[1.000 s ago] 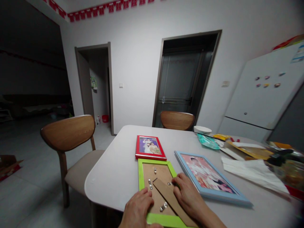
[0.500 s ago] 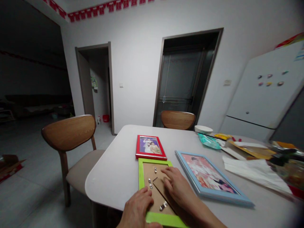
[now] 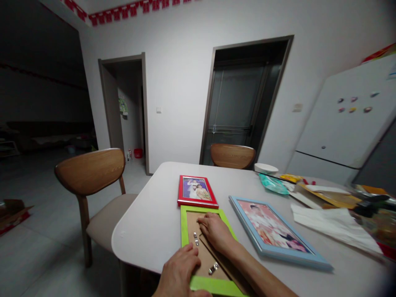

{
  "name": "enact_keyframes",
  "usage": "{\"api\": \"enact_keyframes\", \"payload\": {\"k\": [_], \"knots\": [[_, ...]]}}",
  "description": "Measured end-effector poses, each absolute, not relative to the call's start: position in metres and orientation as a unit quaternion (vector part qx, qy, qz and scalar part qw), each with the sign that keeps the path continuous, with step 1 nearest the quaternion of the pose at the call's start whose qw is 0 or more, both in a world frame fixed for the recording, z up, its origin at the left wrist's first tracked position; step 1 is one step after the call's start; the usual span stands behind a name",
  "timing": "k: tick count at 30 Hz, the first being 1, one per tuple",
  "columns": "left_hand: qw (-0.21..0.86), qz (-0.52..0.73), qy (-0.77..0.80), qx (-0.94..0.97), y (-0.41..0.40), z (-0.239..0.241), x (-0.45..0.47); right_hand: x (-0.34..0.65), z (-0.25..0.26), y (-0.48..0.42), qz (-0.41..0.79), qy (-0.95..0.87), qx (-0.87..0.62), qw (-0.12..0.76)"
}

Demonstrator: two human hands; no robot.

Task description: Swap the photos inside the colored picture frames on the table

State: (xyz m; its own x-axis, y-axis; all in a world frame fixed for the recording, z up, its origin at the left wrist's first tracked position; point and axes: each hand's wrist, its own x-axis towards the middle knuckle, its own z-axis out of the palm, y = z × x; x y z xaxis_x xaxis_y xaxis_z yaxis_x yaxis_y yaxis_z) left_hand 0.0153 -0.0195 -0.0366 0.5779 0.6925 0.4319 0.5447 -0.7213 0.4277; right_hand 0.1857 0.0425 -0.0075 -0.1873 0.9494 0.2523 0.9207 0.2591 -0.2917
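Observation:
A green picture frame (image 3: 186, 231) lies face down on the white table (image 3: 151, 222), its brown backing board and small metal clips showing. My left hand (image 3: 179, 274) rests flat on the frame's near left part, fingers pointing at a clip. My right hand (image 3: 215, 232) lies on the backing near the top edge, fingers curled and pressed at the top clip. A red frame (image 3: 196, 191) with a photo lies just beyond the green one. To the right lies a larger blue frame (image 3: 278, 233), face up.
A wooden chair (image 3: 93, 181) stands at the table's left, another (image 3: 232, 155) at the far side. A white bowl (image 3: 265, 168), a teal packet (image 3: 272, 184), papers (image 3: 331, 222) and clutter fill the right. A white fridge (image 3: 343, 123) stands behind.
My right hand slid from the frame's right side up and left across the backing to the top clip. My left hand stayed put.

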Motion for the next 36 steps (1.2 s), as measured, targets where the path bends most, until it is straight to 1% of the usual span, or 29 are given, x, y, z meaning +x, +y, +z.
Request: {"api": "enact_keyframes", "payload": {"k": [6, 11, 20, 24, 31, 34, 36], "knots": [[0.135, 0.293, 0.367, 0.873, -0.02, -0.038, 0.014, 0.185, -0.013, 0.061, 0.057, -0.739, -0.644, 0.19], [0.138, 0.295, 0.35, 0.879, -0.019, -0.04, 0.014, 0.19, -0.018, 0.079, 0.065, -0.693, -0.692, 0.192], [0.167, 0.241, 0.404, 0.866, -0.025, -0.031, 0.015, 0.184, -0.019, 0.097, 0.071, -0.626, -0.751, 0.198], [0.182, 0.238, 0.415, 0.859, -0.025, -0.031, 0.014, 0.185, -0.013, 0.093, 0.089, -0.644, -0.727, 0.223], [0.197, 0.252, 0.424, 0.847, -0.024, -0.034, 0.012, 0.195, -0.009, 0.042, 0.16, -0.738, -0.598, 0.269], [0.196, 0.259, 0.43, 0.842, -0.025, -0.033, 0.014, 0.19, -0.013, 0.026, 0.152, -0.749, -0.585, 0.271], [0.194, 0.263, 0.428, 0.843, -0.025, -0.033, 0.014, 0.183, -0.016, 0.022, 0.12, -0.757, -0.587, 0.261]]}}
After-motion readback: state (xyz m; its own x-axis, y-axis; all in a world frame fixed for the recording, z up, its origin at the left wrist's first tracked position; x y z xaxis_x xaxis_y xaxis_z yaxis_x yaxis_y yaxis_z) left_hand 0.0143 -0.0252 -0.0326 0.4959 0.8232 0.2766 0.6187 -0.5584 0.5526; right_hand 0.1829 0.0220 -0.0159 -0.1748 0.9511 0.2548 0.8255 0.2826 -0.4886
